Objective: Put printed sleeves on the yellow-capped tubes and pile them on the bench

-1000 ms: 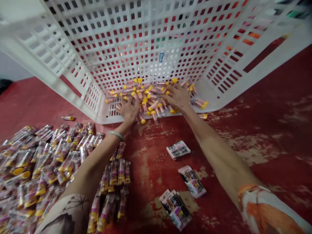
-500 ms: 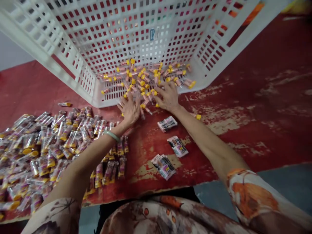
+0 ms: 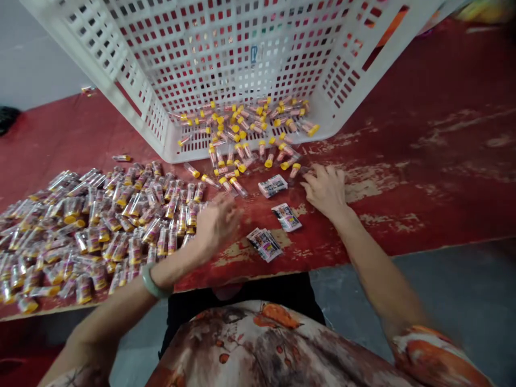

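Observation:
Clear tubes with yellow caps and pinkish contents (image 3: 238, 185) lie in the tipped white basket (image 3: 177, 153) and spill over its lower edge onto the red table. My left hand (image 3: 217, 226), wearing a pale green bangle (image 3: 152, 282), hovers near the front of the spilled tubes; motion blurs its curled fingers, so what it holds, if anything, cannot be made out. Flat on the table to the right, my right hand (image 3: 325, 189) has its fingers apart, close by the clear end of a yellow-capped tube (image 3: 295, 171).
A big spread of packed tubes with yellow ends (image 3: 121, 226) covers the table's left side. Between my arms lie small printed card stacks: an upper one (image 3: 273, 186), a middle one (image 3: 286, 217) and a fanned lower one (image 3: 264, 244). The table's front edge runs near my body.
Several tubes now lie outside the basket's lip, nearer me. My left hand has drawn back toward my body, and my right hand has moved right and down, away from the basket.

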Action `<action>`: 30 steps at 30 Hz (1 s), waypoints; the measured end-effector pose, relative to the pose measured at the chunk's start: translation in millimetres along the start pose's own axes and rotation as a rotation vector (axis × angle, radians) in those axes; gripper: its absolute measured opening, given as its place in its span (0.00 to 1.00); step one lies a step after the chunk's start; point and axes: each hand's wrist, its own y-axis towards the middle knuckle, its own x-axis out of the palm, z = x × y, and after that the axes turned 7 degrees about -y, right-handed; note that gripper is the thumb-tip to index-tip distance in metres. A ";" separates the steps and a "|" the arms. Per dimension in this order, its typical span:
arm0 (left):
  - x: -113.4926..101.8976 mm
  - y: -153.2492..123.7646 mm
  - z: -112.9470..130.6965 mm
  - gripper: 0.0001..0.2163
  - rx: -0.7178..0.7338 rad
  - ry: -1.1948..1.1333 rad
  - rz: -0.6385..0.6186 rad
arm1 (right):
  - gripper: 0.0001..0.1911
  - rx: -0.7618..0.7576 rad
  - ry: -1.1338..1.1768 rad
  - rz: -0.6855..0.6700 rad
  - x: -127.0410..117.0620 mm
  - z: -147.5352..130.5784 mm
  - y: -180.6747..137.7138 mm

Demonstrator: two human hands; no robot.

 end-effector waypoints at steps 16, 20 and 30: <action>96.3 -54.2 -2.5 0.06 -0.129 -0.395 0.214 | 0.12 0.502 0.829 0.313 -45.9 -45.9 -54.4; 98.4 -54.3 -2.8 0.13 -0.140 -0.495 0.297 | 0.11 0.599 1.392 0.217 -63.9 -88.2 -85.0; 92.1 -56.1 -4.4 0.11 -0.093 -0.608 0.360 | 0.17 0.637 1.481 -0.013 -62.5 -137.0 -91.0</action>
